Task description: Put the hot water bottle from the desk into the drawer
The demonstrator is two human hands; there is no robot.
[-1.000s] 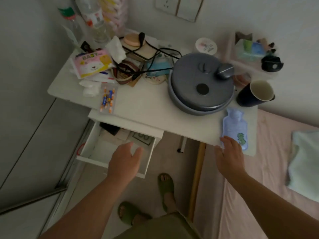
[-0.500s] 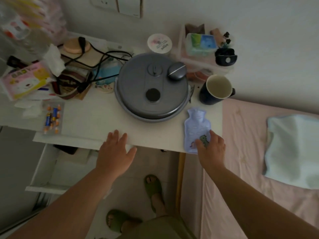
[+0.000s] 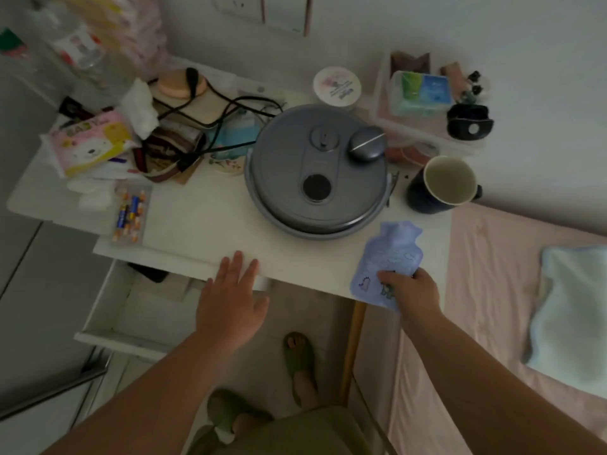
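A small pale-purple hot water bottle [image 3: 391,257] with dinosaur prints lies at the front right corner of the white desk [image 3: 210,224], its lower end hanging over the edge. My right hand [image 3: 412,290] grips that lower end, thumb on top. My left hand [image 3: 231,300] hovers flat and open at the desk's front edge, fingers spread, holding nothing. The white drawer [image 3: 108,336] under the desk's left side stands pulled out, with papers and a dark item inside.
A round grey lidded pot [image 3: 315,172] sits just behind the bottle. A dark mug [image 3: 440,185], a clear storage box [image 3: 423,103], cables, a tissue pack [image 3: 92,142] and batteries [image 3: 129,213] crowd the desk. A pink bed [image 3: 492,290] adjoins on the right.
My left hand left the open drawer and rose to the desk's front edge. My right hand closed on the bottle's lower end and turned it slightly, pulling it over the edge.
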